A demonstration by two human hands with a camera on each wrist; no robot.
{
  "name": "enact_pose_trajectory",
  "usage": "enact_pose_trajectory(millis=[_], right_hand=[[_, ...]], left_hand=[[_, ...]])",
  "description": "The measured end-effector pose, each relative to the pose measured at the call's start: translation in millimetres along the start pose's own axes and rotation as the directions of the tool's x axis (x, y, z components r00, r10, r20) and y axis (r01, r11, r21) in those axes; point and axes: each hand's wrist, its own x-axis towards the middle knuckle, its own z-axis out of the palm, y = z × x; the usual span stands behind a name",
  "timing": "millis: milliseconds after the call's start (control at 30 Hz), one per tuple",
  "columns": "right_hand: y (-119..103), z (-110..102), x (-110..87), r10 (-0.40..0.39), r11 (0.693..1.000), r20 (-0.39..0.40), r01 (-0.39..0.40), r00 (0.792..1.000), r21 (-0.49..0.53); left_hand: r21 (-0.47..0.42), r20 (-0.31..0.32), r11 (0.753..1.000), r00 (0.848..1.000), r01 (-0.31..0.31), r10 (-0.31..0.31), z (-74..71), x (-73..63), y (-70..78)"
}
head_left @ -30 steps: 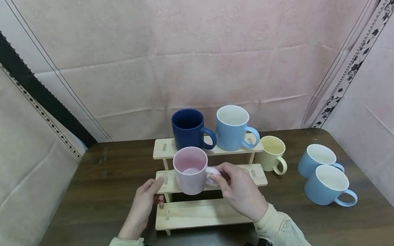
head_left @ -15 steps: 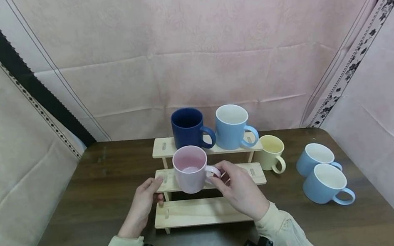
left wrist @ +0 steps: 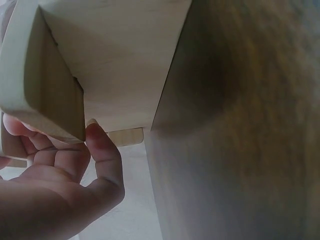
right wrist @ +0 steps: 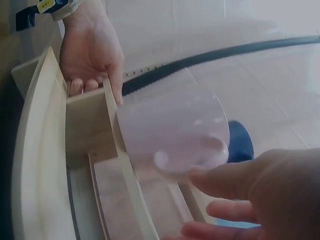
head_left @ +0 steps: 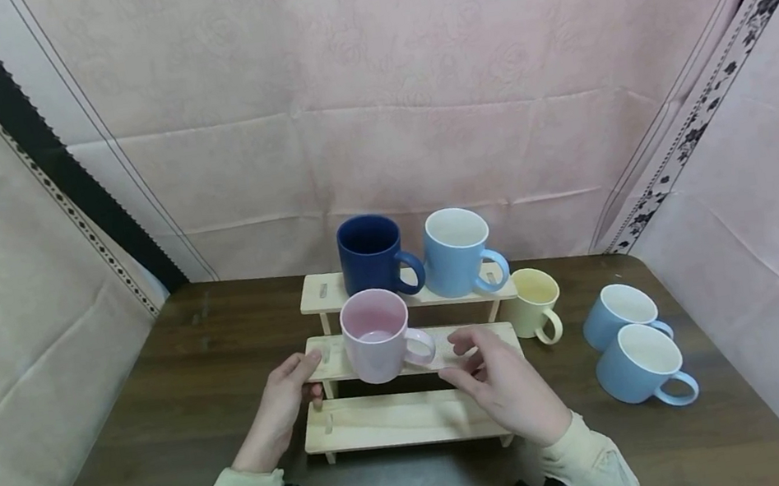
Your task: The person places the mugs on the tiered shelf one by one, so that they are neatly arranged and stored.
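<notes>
A pink mug (head_left: 375,338) stands upright on the middle tier of a three-step wooden rack (head_left: 370,422), its handle pointing right. My left hand (head_left: 280,408) pinches the left end of that tier, thumb on top and fingers beneath; the left wrist view shows this hand (left wrist: 60,180) at the wooden edge. Just right of the mug's handle, my right hand (head_left: 502,381) hovers with relaxed fingers, holding nothing. In the right wrist view the thumb (right wrist: 225,180) appears close to the pink mug (right wrist: 172,132). On the top tier are a dark blue mug (head_left: 365,259) and a light blue mug (head_left: 453,259).
A pale yellow mug (head_left: 534,301) stands on the table (head_left: 129,462) just right of the rack. Farther right, two light blue mugs (head_left: 620,314) (head_left: 634,366) stand close together. Cloth walls (head_left: 378,112) rise behind and at both sides.
My right hand has let go of the pink mug's handle and moved slightly right. The mug stays on the middle tier, and my left hand keeps its grip on the rack.
</notes>
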Motion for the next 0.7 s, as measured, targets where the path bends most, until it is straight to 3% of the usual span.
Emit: enact_pose_trajectory(millis=[400,700], right_hand=[[32.6,-13.7,-24.8,0.049,0.998,0.011,-0.048,0.999,-0.044],[58.5,-31.3,-40.9,0.103,0.989,-0.1,-0.113,0.99,-0.094]], left_hand=[[-0.011,-0.003,1.0,1.0,0.002,-0.002,0.3,1.2,-1.1],[-0.018,0.008,1.0,1.0,0.005,-0.004,0.6,0.8,-0.1]])
